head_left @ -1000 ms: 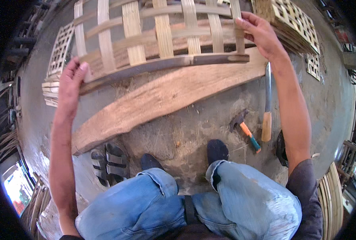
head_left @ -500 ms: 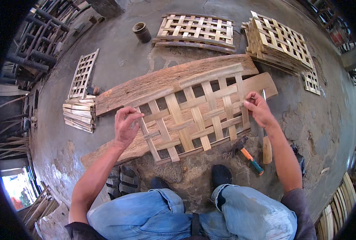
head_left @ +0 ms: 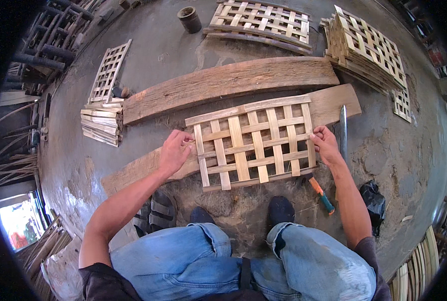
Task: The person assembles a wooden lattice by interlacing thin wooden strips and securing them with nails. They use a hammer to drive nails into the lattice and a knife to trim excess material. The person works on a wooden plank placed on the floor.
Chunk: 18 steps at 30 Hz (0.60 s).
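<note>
A woven lattice panel of pale flat slats [head_left: 239, 150] lies before me, resting over the nearer wooden plank [head_left: 336, 103]. My left hand [head_left: 174, 154] is closed at the panel's left edge, with thumb and fingers pinched against the end slat. At the opposite edge my right hand [head_left: 327, 146] pinches the right end slat. Just right of that hand lies a long knife blade [head_left: 343, 130]; my forearm hides its handle. A tool with an orange and green handle [head_left: 322, 196] lies below the panel's right corner, its head partly hidden.
Behind the panel lies a thick, rough plank [head_left: 228, 83]. Stacked lattice panels stand at the far middle [head_left: 261, 22] and far right [head_left: 369, 50]. Another panel [head_left: 109, 70] and bundled slats [head_left: 102, 123] lie left. A brown pot [head_left: 189, 21] stands behind; a black bag [head_left: 372, 203] lies right.
The panel has swung from a slanted, raised pose to a flatter, more level one, shifting slightly right and nearer the plank. My left hand moved right with it; both hands stay at its ends.
</note>
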### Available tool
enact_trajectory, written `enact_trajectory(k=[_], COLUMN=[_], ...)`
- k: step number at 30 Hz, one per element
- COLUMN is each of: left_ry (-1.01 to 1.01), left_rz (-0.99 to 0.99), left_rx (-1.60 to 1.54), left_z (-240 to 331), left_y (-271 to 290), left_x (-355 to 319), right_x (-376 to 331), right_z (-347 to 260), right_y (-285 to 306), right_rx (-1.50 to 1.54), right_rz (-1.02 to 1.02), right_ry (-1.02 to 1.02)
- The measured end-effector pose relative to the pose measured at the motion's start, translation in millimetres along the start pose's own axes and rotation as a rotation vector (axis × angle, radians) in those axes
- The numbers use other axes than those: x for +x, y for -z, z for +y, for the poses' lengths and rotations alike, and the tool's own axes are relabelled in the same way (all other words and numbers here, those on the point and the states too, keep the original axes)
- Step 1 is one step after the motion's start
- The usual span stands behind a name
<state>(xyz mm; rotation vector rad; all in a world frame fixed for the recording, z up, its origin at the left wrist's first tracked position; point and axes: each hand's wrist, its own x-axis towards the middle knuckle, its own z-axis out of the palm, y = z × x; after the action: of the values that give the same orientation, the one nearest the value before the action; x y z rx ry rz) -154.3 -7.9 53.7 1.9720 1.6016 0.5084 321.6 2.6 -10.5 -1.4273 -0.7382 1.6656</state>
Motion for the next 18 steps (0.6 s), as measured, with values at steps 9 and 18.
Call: enact_trajectory(k=[9, 18], left_ry=[-0.324, -0.325], left_rz=[-0.091, -0.324], left_rx=[0.103, -0.174], left_z=[36.0, 127.0], left_y=[33.1, -92.2], left_x=[74.5, 191.5], right_x=[-26.4, -68.1], right_z=[9.7, 28.5], right_y=[1.0, 16.7], right_rx=[-0.127, -0.510], right_rz=[0.051, 0.370], right_ry=[0.024, 0.258])
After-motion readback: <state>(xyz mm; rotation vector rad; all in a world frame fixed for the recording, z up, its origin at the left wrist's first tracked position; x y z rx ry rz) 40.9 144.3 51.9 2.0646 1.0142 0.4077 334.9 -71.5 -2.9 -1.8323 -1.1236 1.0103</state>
